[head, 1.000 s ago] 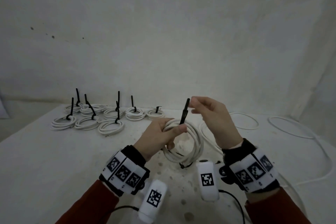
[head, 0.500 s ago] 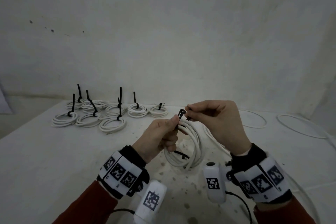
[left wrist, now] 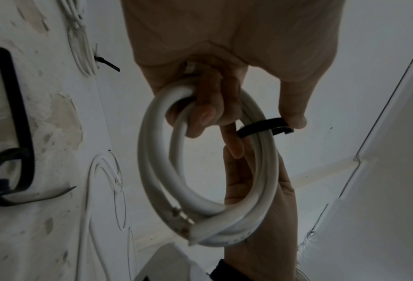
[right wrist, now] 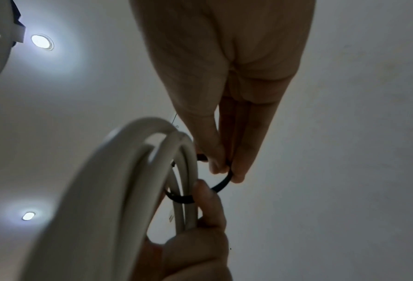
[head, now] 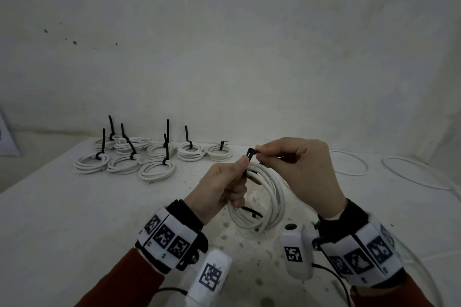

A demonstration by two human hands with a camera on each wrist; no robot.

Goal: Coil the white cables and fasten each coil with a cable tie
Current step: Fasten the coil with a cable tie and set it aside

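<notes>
The left hand (head: 219, 182) has its grip curled round the top of a white cable coil (head: 262, 197), fingers threaded through the loops and the thumb pressing a black cable tie (head: 250, 153) against the bundle. The right hand (head: 301, 172) pinches the tie between thumb and fingertips just beside the left thumb; in the right wrist view the tie (right wrist: 222, 185) arcs from that pinch down around the strands. The coil hangs upright above the speckled surface (head: 74, 219), its cut end showing at the bottom in the left wrist view. Another black tie (head: 252, 212) lies on the surface behind the coil. Farther back on the left sit the finished tied coils (head: 154, 157) in a cluster, tie tails sticking up. Loose white cable (head: 349, 164) loops at the far right.
</notes>
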